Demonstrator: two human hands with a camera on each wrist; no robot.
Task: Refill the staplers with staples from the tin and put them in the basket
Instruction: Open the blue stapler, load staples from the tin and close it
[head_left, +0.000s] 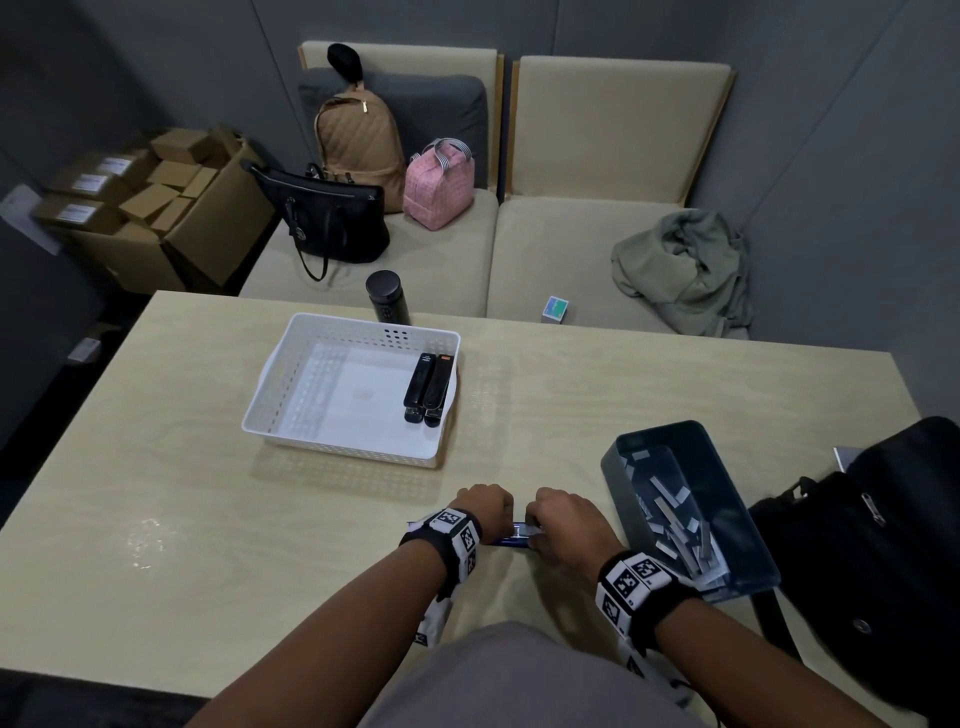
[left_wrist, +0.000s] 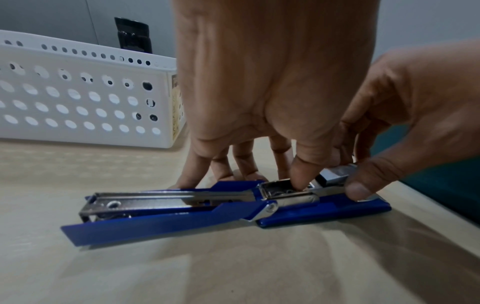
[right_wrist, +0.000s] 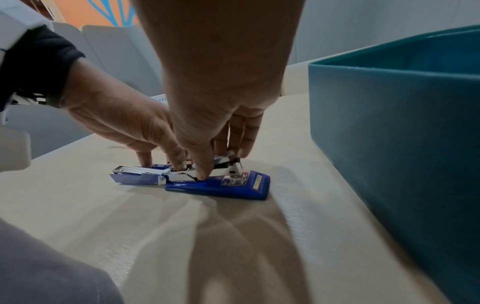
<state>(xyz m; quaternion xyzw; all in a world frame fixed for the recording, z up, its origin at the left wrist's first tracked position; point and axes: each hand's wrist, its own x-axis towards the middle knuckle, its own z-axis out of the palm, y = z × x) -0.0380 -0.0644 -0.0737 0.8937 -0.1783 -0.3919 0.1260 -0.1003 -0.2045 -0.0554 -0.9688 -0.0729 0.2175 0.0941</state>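
A blue stapler (head_left: 511, 540) (left_wrist: 161, 224) (right_wrist: 228, 187) lies flipped open flat on the table's near middle. My left hand (head_left: 488, 512) (left_wrist: 262, 174) holds it, with the thumb pressed into the metal magazine and the fingers behind it. My right hand (head_left: 558, 522) (right_wrist: 221, 162) pinches a strip of staples (left_wrist: 337, 174) at the magazine's front end. The teal tin (head_left: 727, 467) (right_wrist: 389, 123) with loose staple strips (head_left: 680, 525) stands just to the right. The white basket (head_left: 270, 374) (left_wrist: 78, 102) farther back holds two black staplers (head_left: 426, 387).
A black flask (head_left: 387, 297) stands behind the basket at the table's far edge. A black bag (head_left: 883, 545) lies at the table's right edge beside the tin. Beyond the table is a beige sofa (head_left: 597, 249) with bags, a small box (head_left: 555, 309) and a green garment.
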